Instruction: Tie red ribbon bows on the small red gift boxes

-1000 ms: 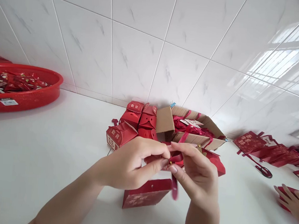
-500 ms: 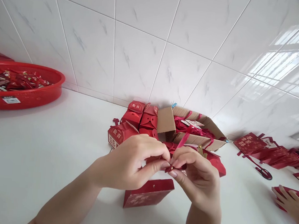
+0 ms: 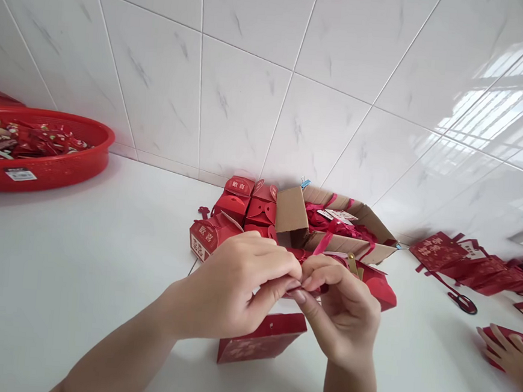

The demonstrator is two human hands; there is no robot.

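Observation:
My left hand and my right hand meet above the table, thumbs and forefingers pinched closed and touching. Between the fingertips is a small dark red piece, mostly hidden, its kind too small to make out. Just below them stands a red paper box with a pale printed pattern and a small hole near its top edge. Behind my hands several red folded gift boxes sit together, partly covered by my left hand.
An open cardboard box holds red ribbons and cards. At left is a red plastic basket of wrapped sweets with another person's fingers in it. Red bags and black-handled scissors lie right. Another person's hand rests on a red packet.
My fingertips have drawn closer together, covering more of the red piece; its gold spot no longer shows. At the basket, the other person's fingers reach further in.

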